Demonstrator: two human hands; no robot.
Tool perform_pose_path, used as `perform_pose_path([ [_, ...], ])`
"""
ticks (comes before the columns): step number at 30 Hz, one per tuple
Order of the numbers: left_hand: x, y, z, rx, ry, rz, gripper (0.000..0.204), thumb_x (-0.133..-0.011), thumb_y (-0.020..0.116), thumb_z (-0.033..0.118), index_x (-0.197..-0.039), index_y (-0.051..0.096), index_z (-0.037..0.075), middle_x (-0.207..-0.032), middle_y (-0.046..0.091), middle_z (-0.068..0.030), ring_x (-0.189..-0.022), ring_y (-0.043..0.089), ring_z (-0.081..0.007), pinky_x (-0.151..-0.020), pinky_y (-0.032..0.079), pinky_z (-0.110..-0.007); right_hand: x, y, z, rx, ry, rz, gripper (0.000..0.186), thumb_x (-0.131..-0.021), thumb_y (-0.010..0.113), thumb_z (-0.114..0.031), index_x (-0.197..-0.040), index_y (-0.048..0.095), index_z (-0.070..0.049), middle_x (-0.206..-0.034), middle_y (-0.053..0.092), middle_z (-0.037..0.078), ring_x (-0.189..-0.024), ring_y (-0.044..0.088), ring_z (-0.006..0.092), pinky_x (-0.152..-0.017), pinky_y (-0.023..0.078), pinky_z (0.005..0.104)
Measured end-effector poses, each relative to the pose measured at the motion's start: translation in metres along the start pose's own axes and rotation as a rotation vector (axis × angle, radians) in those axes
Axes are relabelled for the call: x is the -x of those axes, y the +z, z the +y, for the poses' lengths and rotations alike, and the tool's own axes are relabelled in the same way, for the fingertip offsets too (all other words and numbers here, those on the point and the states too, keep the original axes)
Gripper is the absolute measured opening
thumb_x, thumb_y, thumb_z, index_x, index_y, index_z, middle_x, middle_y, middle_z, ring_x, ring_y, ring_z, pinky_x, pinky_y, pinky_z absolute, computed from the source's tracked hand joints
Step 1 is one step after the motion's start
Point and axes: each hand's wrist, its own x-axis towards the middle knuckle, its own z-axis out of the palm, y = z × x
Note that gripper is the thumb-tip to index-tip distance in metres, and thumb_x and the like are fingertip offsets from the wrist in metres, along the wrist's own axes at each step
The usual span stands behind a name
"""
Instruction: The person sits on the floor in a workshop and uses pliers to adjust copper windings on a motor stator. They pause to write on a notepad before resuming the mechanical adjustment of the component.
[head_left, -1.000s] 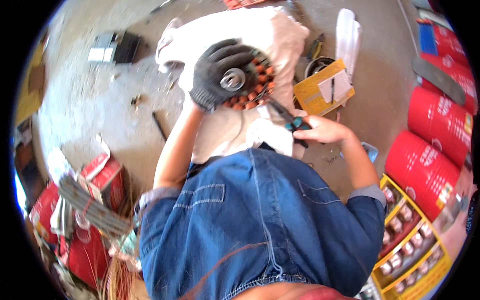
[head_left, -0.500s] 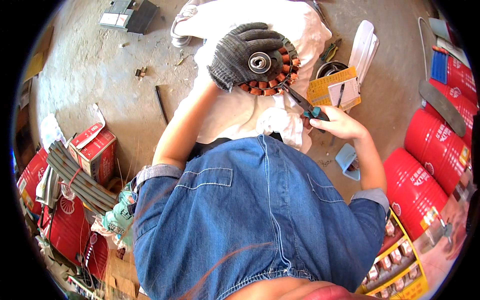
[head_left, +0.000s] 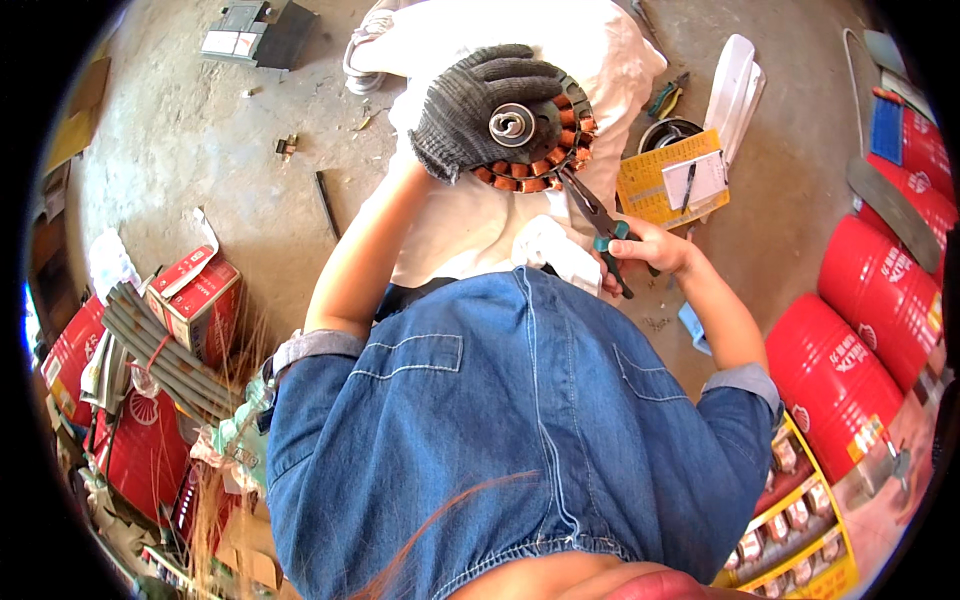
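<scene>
A round motor stator [head_left: 520, 178] with copper windings round its rim and a metal ring at its centre rests over white cloth [head_left: 445, 225] on my lap. My left hand [head_left: 465, 112], in a dark knitted glove, holds it from the left, fingers curved over its upper side. Bare, my right hand [head_left: 645, 247] grips long-nose pliers [head_left: 588, 203] with teal and black handles, which stand apart. The plier tips reach the lower right rim of the stator by the windings; whether they pinch a wire is too small to tell.
On the floor at right lie a yellow card with a notepad and pen [head_left: 692, 184], another pair of pliers [head_left: 668, 95] and white plastic strips [head_left: 733, 95]. Red drums [head_left: 835, 385] line the right side. A red box [head_left: 200, 305] and bundled hoses [head_left: 165, 350] are at left.
My right hand has moved slightly down and left, and the pliers' handles have spread and swung lower. The stator and my left hand have shifted slightly left in view.
</scene>
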Motion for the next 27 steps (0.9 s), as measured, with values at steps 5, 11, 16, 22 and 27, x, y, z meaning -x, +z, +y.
perform_pose_path([
  [5,0.001,-0.002,0.0,0.001,-0.001,-0.009,0.051,-0.068,0.08,0.038,-0.114,0.07,0.019,-0.122,0.066,-0.0052,-0.119,0.058,-0.0299,-0.099,0.049,-0.043,0.002,0.011,0.008,0.289,-0.023,0.253,0.039,-0.094,0.063,-0.038,-0.102,0.06,0.0,-0.09,0.065,0.008,-0.079,0.064,0.0177,-0.072,0.054,0.0336],
  [11,0.003,-0.004,0.002,-0.011,-0.003,-0.037,0.053,-0.068,0.08,0.04,-0.116,0.07,0.019,-0.123,0.066,-0.0044,-0.119,0.058,-0.0303,-0.099,0.049,-0.043,0.018,0.034,0.019,0.585,-0.01,0.39,0.038,-0.096,0.059,-0.041,-0.1,0.061,-0.003,-0.083,0.061,0.001,-0.077,0.057,0.01,-0.065,0.047,0.0304],
  [16,-0.003,-0.006,0.009,-0.037,-0.01,-0.023,0.052,-0.066,0.082,0.043,-0.111,0.072,0.017,-0.121,0.067,-0.0039,-0.118,0.059,-0.0311,-0.098,0.05,-0.043,0.032,0.088,-0.007,0.832,-0.041,0.656,0.033,-0.085,0.069,-0.028,-0.103,0.062,-0.002,-0.095,0.067,0.016,-0.086,0.065,0.026,-0.079,0.05,0.0352],
  [22,-0.007,-0.006,0.015,-0.041,-0.002,-0.001,0.047,-0.069,0.082,0.036,-0.107,0.071,0.011,-0.113,0.068,-0.009,-0.112,0.06,-0.0337,-0.093,0.05,-0.045,-0.001,0.114,-0.025,1.259,-0.449,0.798,0.045,-0.073,0.079,-0.025,-0.109,0.062,-0.004,-0.106,0.062,0.012,-0.1,0.062,0.0324,-0.082,0.052,0.0414],
  [27,-0.008,-0.008,0.019,-0.041,0.005,-0.014,0.046,-0.069,0.082,0.032,-0.108,0.071,0.01,-0.114,0.068,-0.0102,-0.113,0.06,-0.0343,-0.095,0.049,-0.045,-0.039,0.102,-0.015,1.338,-0.911,0.882,0.026,-0.075,0.078,-0.02,-0.094,0.067,-0.006,-0.104,0.065,0.008,-0.098,0.063,0.0272,-0.085,0.05,0.0396],
])
